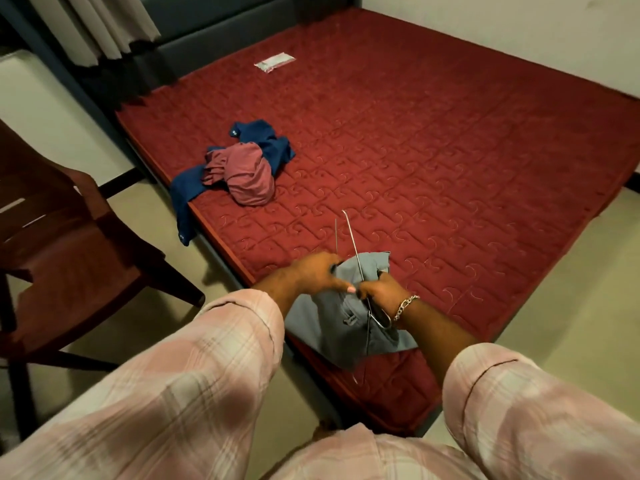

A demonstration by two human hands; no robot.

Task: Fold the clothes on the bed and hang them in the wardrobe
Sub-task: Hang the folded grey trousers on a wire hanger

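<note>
Over the near corner of the bed, both hands work on a grey garment and a metal wire hanger. The left hand has its fingers curled round the grey cloth at its upper left edge, with one thin rod of the hanger rising just beside its knuckles. The right hand, a chain bracelet on its wrist, grips the hanger where the wires meet; the hook end shows just below that hand, against the cloth. The garment hangs from both hands, its lower part draped over the mattress edge.

Farther off, near the bed's left edge, a crumpled pink garment lies on top of a dark blue garment, one end of which trails over the side. A small white packet lies near the far end of the mattress. A wooden chair stands on the floor at the left.
</note>
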